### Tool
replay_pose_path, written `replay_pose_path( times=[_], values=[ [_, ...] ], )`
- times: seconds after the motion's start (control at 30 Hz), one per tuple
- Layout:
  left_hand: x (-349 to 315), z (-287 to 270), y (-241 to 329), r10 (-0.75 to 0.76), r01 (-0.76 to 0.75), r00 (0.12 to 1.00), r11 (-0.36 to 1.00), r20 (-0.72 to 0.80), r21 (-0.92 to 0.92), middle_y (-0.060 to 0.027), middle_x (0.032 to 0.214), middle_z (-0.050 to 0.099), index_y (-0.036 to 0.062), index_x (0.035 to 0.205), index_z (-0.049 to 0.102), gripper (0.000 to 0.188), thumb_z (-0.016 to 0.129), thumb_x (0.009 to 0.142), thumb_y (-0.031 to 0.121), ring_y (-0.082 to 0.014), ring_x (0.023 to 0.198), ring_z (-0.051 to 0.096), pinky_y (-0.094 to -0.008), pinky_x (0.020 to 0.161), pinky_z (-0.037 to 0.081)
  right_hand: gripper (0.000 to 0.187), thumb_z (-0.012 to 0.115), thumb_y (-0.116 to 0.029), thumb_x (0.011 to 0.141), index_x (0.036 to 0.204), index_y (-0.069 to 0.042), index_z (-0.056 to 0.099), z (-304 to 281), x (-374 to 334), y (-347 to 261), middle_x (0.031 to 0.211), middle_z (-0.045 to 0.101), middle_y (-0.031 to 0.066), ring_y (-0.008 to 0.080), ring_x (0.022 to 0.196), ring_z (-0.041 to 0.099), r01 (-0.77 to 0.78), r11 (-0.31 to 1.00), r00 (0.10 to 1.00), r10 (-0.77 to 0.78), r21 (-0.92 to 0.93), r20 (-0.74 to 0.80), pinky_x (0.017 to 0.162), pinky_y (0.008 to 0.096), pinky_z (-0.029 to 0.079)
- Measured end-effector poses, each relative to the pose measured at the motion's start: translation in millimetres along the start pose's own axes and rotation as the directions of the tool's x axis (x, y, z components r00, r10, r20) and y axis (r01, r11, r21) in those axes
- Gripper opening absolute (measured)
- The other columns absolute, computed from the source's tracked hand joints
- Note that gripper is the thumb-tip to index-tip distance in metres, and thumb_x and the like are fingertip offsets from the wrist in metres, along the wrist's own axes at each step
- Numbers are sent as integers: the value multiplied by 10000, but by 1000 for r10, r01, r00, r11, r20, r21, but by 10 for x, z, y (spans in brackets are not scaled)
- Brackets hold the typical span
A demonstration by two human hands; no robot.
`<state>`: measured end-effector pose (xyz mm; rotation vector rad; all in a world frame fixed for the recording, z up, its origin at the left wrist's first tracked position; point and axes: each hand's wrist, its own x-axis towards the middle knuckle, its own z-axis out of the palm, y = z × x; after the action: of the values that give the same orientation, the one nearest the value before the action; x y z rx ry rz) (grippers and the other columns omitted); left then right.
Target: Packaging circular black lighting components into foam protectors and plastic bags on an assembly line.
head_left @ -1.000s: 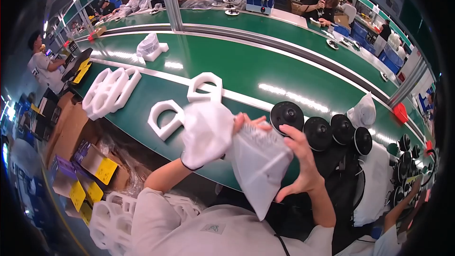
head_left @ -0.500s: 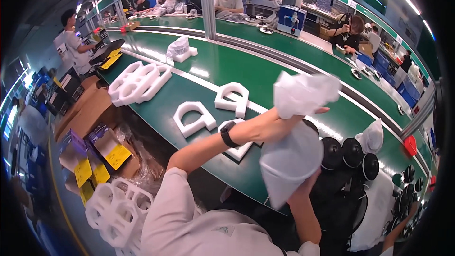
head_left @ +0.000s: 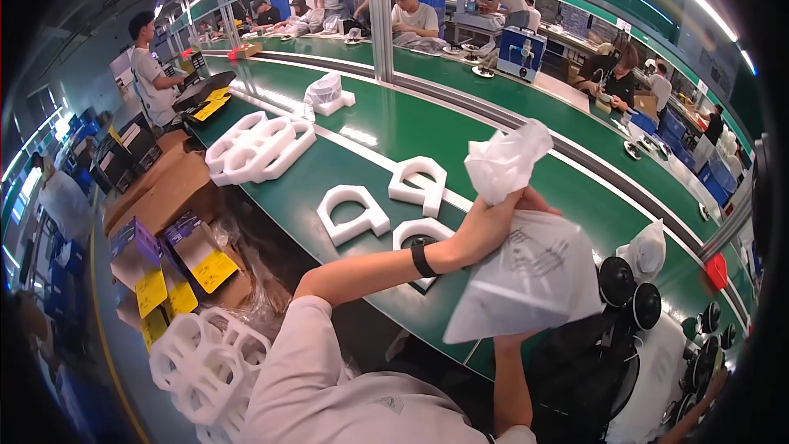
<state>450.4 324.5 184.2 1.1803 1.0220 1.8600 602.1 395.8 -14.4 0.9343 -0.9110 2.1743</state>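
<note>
Green workbench [head_left: 296, 197] with a lengthwise white strip [head_left: 353, 146]. Left, near side: white foam frames [head_left: 259, 148], set close together. Centre: three single foam frames [head_left: 376, 222]. Far left, beyond the strip: a foam block with a bagged item [head_left: 326, 89]. Right: black domes [head_left: 616, 282] and, just beyond, a white bundle [head_left: 647, 252].

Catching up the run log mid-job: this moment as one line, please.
left hand: closed round bunched neck of white bag | right hand: under bag, mostly hidden | nearby: white foam frames, black domes
</note>
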Motion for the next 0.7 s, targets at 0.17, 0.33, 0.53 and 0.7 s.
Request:
replay_pose_path(
  times=[0.17, 0.33, 0.53, 0.7],
  values=[
    [-10, -188, 327, -288, 152, 927, 873, 239, 464, -126, 1367, 624, -5, 1399, 566, 621, 489, 1054, 505, -199, 1249, 575, -353, 1084, 434, 730, 459, -559, 1000, 1559, -106, 338, 119, 323, -209, 1604, 377, 126, 344, 1474, 367, -77, 945, 753, -153, -318, -640, 1199, 552, 323],
    [100, -244, 206, -170, 35, 895, 949, 413, 314, -178, 1264, 669, -24, 1186, 669, 535, 422, 1093, 441, -252, 1268, 581, -378, 1125, 401, 806, 418, -693, 946, 1566, -182, 354, 192, 317, 3, 1517, 493, 162, 373, 1412, 456, -187, 502, 856, 505, 844, -111, 996, 559, 511],
    [44, -536, -157, -26, 20, 986, 999, 165, 35, -205, 737, 688, 45, 669, 490, 613, 378, 1100, 466, -327, 960, 720, -451, 1054, 485, 935, 615, -628, 888, 1613, -207, 201, 251, 496, -122, 1551, 398, 219, 390, 1378, 487, -718, 677, 614, 725, 160, -312, 844, 577, 573],
    [87, -647, -332, -233, 215, 970, 957, -74, -192, -121, 570, 577, 137, 650, 372, 586, 391, 1081, 534, -319, 821, 727, -441, 904, 559, 1332, 950, -403, 677, 1625, -184, 41, -38, 164, -224, 1601, 238, 253, 353, 1443, 388, -426, 655, 894, 199, -624, -402, 1091, 545, 444]
  ],
)
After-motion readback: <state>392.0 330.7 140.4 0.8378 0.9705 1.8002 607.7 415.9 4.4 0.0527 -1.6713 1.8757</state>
